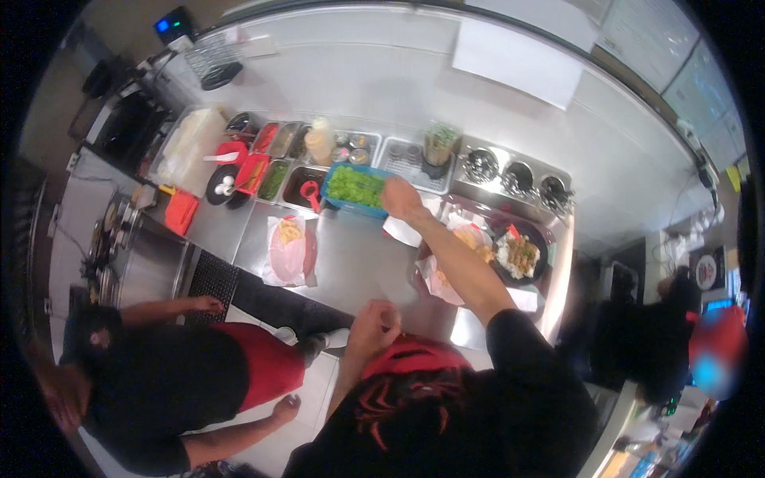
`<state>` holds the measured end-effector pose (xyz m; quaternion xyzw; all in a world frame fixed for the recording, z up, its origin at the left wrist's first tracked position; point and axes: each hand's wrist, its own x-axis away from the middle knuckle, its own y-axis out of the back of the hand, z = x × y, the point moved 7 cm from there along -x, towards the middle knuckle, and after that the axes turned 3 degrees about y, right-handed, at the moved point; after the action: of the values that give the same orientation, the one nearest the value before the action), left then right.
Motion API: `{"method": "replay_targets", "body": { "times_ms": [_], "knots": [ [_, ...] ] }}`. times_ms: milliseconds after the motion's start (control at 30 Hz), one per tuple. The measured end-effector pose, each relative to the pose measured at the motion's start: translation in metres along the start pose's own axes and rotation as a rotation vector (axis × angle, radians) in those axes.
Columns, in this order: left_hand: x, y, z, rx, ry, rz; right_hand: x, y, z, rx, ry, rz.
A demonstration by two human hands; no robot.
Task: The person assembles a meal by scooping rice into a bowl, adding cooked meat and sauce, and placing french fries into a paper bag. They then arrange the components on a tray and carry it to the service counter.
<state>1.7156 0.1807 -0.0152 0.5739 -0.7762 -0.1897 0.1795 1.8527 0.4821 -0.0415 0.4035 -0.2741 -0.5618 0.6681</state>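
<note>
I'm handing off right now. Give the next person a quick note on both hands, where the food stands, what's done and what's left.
Right hand: stretched out to the blue tub of green leaves, at its right edge; grip unclear.
Left hand: loosely fisted, near the body, holding nothing visible.
Food: open wrap on paper under the right forearm, with some filling but no greens on it that I can see; a dark plate of food to its right; another wrap on paper further left.
Likely left: greens onto the near wrap, then closing it.

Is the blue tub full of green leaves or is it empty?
Full. The blue tub is heaped with green leaves up to its rim, hiding the bottom. The right hand rests at its right edge.
</note>
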Motion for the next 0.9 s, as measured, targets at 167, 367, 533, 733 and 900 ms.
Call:
{"method": "replay_targets", "body": {
  "times_ms": [167,367,533,733,900],
  "knots": [
    [-0.005,0.001,0.008,-0.174,0.034,-0.048,0.157,0.094,-0.017,-0.552,-0.228,-0.290],
    [-0.015,-0.006,0.020,-0.153,0.071,0.026,0.374,0.136,-0.113,-0.559,-0.625,-0.432],
    [-0.031,-0.021,-0.014,-0.162,0.055,0.118,0.409,0.138,-0.127,-0.342,-0.818,-0.329],
    [-0.028,-0.036,-0.009,-0.197,-0.031,0.078,0.389,0.125,-0.138,-0.343,-0.808,-0.301],
    [-0.011,-0.031,0.001,-0.181,0.021,0.035,0.396,0.145,-0.117,-0.322,-0.649,-0.291]
  ]
}}
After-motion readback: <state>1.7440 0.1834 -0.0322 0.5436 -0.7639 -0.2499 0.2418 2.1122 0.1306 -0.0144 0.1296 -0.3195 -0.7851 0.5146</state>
